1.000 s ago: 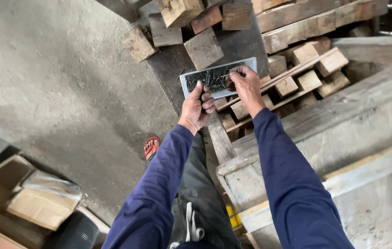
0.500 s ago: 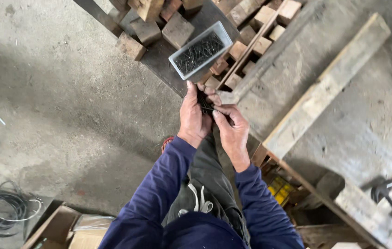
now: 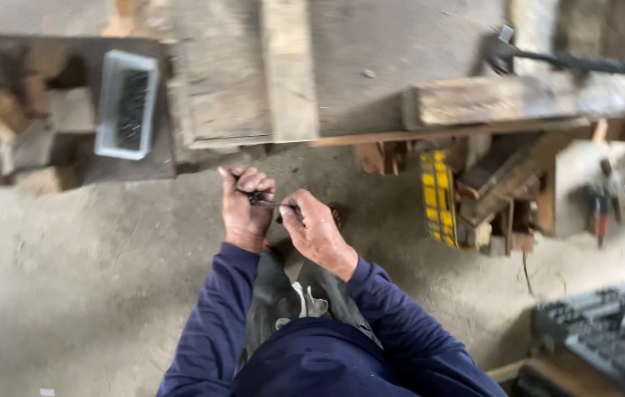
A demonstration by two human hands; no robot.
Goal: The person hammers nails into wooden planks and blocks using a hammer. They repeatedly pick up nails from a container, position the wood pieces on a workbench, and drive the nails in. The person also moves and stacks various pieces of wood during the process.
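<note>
Holding a little bunch of dark thin metal nails [image 3: 259, 198] in my left hand [image 3: 245, 209], fist curled tight around them so only the ends poke out past my fingers. My right hand [image 3: 315, 229] is right next to it, thumb and fingertips pinched on one nail that sticks out sideways from the bunch, so both hands are basically joined by that nail. It's pretty blurry, so I can't tell how many nails are in the fist.

Both arms are in dark blue long sleeves [image 3: 217, 323], and below the hands you can see my dark trousers with a pale drawstring [image 3: 304, 300]. Under all that is rough grey concrete floor [image 3: 70, 279].

Up and to the left of my left hand, well apart from it, sits the pale rectangular plastic tray [image 3: 105, 110] with more dark nails lying inside, resting on a dark board among some stubby wooden offcut blocks [image 3: 11, 125]. Just right of the tray is the weathered wooden plank assembly [image 3: 290, 73], stretching across the top. Further right a black-handled hammer [image 3: 570, 60] lies on the timber. Below the planks, off to the right of my hands, there's a yellow and black patterned thing [image 3: 437, 192] standing upright, and in the bottom right corner a dark ridged crate [image 3: 606, 331].
</note>
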